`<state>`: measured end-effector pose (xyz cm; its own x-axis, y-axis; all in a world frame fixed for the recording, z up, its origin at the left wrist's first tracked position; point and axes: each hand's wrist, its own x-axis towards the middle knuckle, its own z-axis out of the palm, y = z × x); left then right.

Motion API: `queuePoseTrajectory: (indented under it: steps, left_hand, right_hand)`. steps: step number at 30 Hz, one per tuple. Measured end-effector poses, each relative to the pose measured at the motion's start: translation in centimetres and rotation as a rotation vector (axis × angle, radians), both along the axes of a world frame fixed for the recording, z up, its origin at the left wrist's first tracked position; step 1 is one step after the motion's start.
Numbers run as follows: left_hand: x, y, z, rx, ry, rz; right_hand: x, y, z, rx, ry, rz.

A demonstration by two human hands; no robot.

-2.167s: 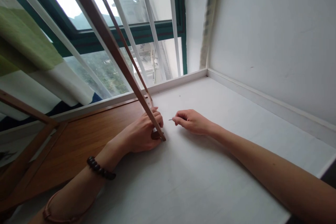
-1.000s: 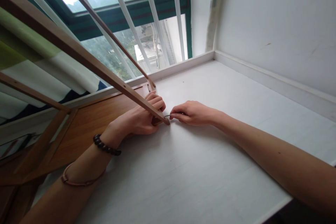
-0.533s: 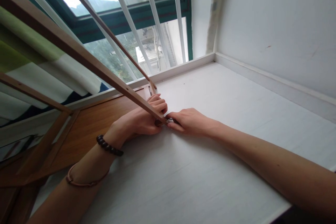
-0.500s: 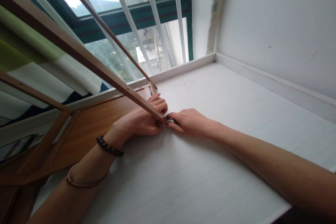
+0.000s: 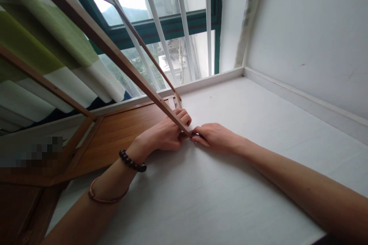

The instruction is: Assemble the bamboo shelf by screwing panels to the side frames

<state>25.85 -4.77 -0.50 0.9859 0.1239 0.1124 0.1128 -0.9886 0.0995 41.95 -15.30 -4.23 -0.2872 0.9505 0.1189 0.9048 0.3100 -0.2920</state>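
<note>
Two bare hands, one left hand (image 5: 169,132) and one right hand (image 5: 217,137); two bracelets, one dark brown, round-beaded bracelet (image 5: 131,163) and one thin, coppery bracelet (image 5: 107,201); one thin, dark tool (image 5: 198,135); at least three long, straight, brown wooden bars (image 5: 138,76); one flat, brown wooden panel (image 5: 120,126); at least four narrow, white railing bars (image 5: 184,26); one green, white and navy cloth curtain (image 5: 63,53); one dark green window frame (image 5: 175,23); one flat, white bench (image 5: 172,199).

Head view faces forward and down, seemingly near left hand (image 5: 164,136) and right hand (image 5: 217,138).
</note>
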Motion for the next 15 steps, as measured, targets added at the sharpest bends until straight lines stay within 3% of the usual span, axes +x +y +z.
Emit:
queuePoseTrajectory:
  steps: [5, 15]
  left_hand:
    - [0.5, 0.6, -0.1, -0.052, -0.039, -0.04]
    - [1.2, 0.8, 0.3, -0.063, 0.0, -0.071]
  right_hand:
    - [1.2, -0.1, 0.1, -0.062, 0.166, 0.056]
    - [-0.5, 0.2, -0.5, 0.047, -0.004, -0.018]
